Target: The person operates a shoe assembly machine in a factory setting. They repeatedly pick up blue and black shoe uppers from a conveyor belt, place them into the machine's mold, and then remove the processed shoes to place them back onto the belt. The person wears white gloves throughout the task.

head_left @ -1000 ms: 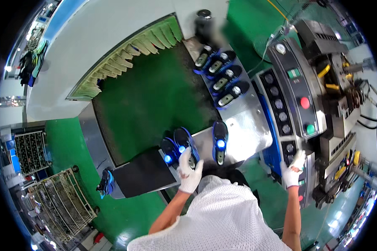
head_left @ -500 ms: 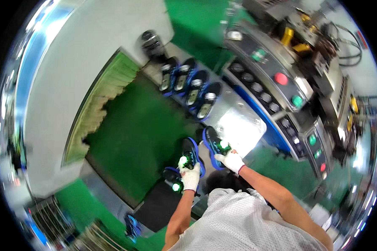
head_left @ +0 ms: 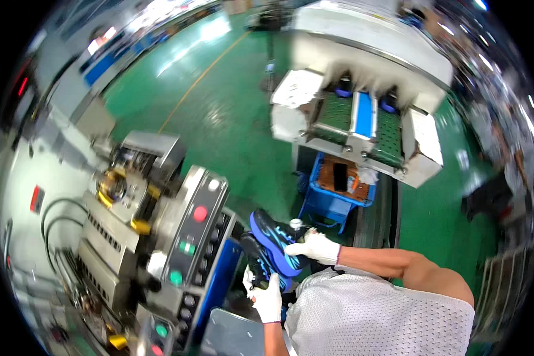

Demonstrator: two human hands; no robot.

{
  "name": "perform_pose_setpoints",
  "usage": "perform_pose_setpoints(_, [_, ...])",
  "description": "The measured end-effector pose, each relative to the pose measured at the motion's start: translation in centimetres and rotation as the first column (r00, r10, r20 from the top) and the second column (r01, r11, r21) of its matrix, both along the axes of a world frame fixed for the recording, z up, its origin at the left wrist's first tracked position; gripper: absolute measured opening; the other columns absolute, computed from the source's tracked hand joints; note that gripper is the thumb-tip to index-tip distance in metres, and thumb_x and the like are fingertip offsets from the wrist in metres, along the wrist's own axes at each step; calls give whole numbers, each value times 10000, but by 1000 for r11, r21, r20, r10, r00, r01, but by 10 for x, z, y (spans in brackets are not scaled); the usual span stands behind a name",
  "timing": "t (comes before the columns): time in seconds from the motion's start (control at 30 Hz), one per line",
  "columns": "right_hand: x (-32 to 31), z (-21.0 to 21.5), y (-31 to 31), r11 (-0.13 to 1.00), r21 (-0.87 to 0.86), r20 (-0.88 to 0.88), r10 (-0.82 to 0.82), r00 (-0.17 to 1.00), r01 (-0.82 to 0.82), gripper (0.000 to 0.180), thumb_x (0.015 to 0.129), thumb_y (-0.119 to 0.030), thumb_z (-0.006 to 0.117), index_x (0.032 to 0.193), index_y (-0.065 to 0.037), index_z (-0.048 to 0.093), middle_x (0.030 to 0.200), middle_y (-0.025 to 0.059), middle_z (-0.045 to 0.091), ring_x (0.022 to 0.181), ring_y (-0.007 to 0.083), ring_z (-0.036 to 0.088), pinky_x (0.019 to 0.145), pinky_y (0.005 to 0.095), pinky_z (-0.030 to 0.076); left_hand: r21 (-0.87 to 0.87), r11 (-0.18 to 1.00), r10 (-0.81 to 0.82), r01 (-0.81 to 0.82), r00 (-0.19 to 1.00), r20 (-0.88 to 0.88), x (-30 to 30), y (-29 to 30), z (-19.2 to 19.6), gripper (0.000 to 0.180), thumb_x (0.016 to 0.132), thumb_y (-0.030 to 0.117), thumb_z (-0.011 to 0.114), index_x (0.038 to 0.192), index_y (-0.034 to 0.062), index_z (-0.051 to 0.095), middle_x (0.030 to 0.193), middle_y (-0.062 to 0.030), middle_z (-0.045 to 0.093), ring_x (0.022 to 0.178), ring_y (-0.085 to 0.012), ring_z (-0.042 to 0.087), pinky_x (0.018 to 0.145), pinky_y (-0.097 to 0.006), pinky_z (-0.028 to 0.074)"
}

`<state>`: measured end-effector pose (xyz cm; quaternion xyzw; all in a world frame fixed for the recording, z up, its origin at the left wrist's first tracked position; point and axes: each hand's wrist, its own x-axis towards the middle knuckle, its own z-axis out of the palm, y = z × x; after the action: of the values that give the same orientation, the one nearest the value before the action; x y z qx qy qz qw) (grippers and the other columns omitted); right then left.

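Observation:
Both of my hands wear white gloves. My right hand is closed on a black sneaker with a purple-blue sole, gripping it near its ankle opening. A second black-and-blue sneaker lies alongside it, partly hidden, and my left hand is closed around that one near its opening. The two sneakers touch or overlap and are held in the air in front of my body. A white, shiny piece shows at the opening of the right-hand sneaker.
Close on the left stands a machine with a control panel of coloured buttons. A metal tray is beside it. Ahead, a white conveyor machine carries two sneakers on green belts. Beneath sits a blue cart.
My view has swung from the shoe-lined bench to the conveyor machine and walkway. The two sneakers in my hands have come up together; the other sneakers on the bench are out of view.

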<state>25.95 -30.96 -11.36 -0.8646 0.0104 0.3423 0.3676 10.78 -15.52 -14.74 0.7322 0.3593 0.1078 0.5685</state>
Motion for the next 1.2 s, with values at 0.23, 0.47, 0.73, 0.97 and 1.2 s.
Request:
perform_pose_setpoints(0.23, [53, 22, -204, 671, 389, 211, -732, 648, 632, 767, 831, -406, 822, 1383, 44, 538, 1211, 222, 642, 1061, 284, 637, 941, 385, 510, 143, 803, -595, 578, 771, 227, 215, -113, 76, 768, 822, 96, 784, 1492, -12, 424, 1286, -169, 649, 1153, -230, 641, 1020, -366, 500])
perform_pose_setpoints(0.47, [218, 32, -343, 602, 93, 728, -584, 358, 793, 835, 830, -368, 760, 1493, 7, 417, 1256, 295, 662, 1203, 419, 647, 1055, 478, 493, 559, 550, -759, 620, 650, 26, 476, -243, 61, 787, 839, 265, 772, 1507, 27, 432, 1327, -248, 644, 1196, -399, 646, 1024, -456, 497])
perform_pose_setpoints(0.73, [318, 36, -287, 769, 241, 911, -390, 136, 593, 728, 912, -135, 718, 1532, 43, 381, 1520, 259, 473, 1412, 357, 488, 1174, 428, 398, 511, 643, -718, 570, 681, 145, 530, -208, 58, 748, 896, 309, 714, 1498, -35, 434, 1474, -290, 520, 1377, -380, 518, 1153, -431, 401])
perform_pose_setpoints(0.97, [216, -41, -89, 768, 630, 130, 43, 991, -116, 514, 1009, -52, 602, 1494, 27, 452, 1473, 215, 558, 1333, 306, 577, 1140, 425, 446, 205, 807, -514, 554, 830, -218, 235, -22, -55, 511, 985, 344, 635, 1396, 48, 564, 1329, -201, 660, 1245, -359, 634, 1051, -459, 498])
perform_pose_setpoints(1.2, [79, -157, -10, 589, 280, 13, 787, 617, -758, 572, 978, -108, 682, 1468, 65, 441, 1388, 286, 595, 1295, 327, 614, 1100, 396, 487, 589, 600, 799, -541, 442, -408, -315, 9, -169, 331, 952, 310, 600, 1145, 55, 685, 1183, -215, 702, 1077, -409, 678, 944, -507, 531])
